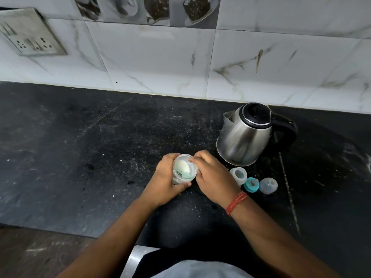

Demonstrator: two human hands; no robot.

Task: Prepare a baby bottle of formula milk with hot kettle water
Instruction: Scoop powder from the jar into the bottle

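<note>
My left hand (166, 182) wraps around a small clear jar of white formula powder (181, 167), held open-topped just above the black counter. My right hand (213, 177) reaches over the jar's mouth, its fingertips pinched on a pale scoop (188, 162) heaped with powder; a teal patch shows inside the jar. The open clear baby bottle (238, 175) stands right of my right hand. Its teal nipple ring (251, 185) and clear cap (268, 185) lie beside it. The steel kettle (241, 141) with a black lid and handle stands behind them.
The black stone counter (90, 147) runs left to right, dusted with pale specks. A marble-tiled wall (160, 63) backs it, with a socket plate (32, 35) at the upper left. The counter's front edge and a steel strip (132, 259) lie near my body.
</note>
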